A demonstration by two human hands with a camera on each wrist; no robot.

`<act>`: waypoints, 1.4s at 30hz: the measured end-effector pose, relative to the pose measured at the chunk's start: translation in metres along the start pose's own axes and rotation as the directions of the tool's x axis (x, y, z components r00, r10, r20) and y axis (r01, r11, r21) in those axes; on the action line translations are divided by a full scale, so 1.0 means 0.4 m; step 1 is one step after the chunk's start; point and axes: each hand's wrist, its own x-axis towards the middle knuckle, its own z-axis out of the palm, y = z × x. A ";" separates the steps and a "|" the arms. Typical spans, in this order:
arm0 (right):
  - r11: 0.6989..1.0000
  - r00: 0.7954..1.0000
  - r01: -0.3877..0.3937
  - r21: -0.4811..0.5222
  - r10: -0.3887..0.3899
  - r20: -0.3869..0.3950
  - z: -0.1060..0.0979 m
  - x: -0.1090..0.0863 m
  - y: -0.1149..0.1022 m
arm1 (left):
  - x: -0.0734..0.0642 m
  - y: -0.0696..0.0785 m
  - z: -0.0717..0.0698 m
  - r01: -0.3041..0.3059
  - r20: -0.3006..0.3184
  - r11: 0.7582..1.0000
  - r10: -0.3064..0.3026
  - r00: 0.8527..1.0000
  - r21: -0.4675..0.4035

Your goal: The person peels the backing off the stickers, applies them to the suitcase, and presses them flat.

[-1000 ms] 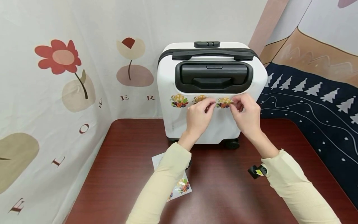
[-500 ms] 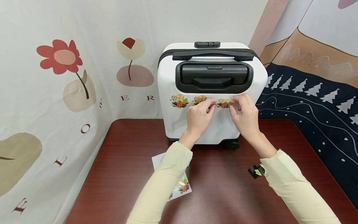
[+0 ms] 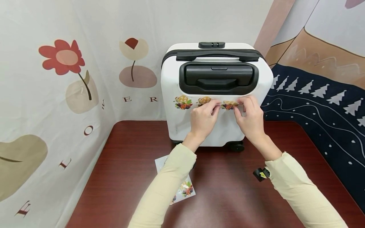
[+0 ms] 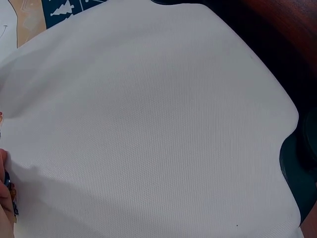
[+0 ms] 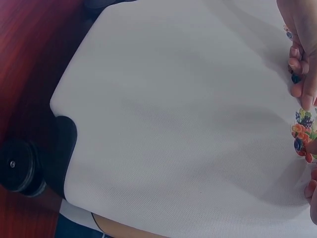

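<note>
A white suitcase stands upright with several fruit-print stickers in a row below its black handle recess. My left hand pinches the left edge of the rightmost sticker with thumb and index finger, partly covering the middle sticker. At that sticker's right edge, my right hand pinches with thumb and fingertips. The leftmost sticker lies flat on the shell. In the right wrist view, the held sticker is against or very near the shell; any gap is unclear. Fingers barely enter the left wrist view.
A sticker sheet lies on the dark red wooden table, partly under my left sleeve. The suitcase has black wheels at its base. Printed cloth hangs behind and at both sides.
My right hand has shifted slightly left, and the rightmost sticker's upper part looks paler and differently angled now. My left hand has stayed almost in place.
</note>
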 end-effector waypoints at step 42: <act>0.806 0.879 -0.362 0.469 0.127 0.460 -0.069 0.078 -0.024 | 0.012 0.000 -0.065 0.522 0.511 0.766 -0.299 0.806 -0.376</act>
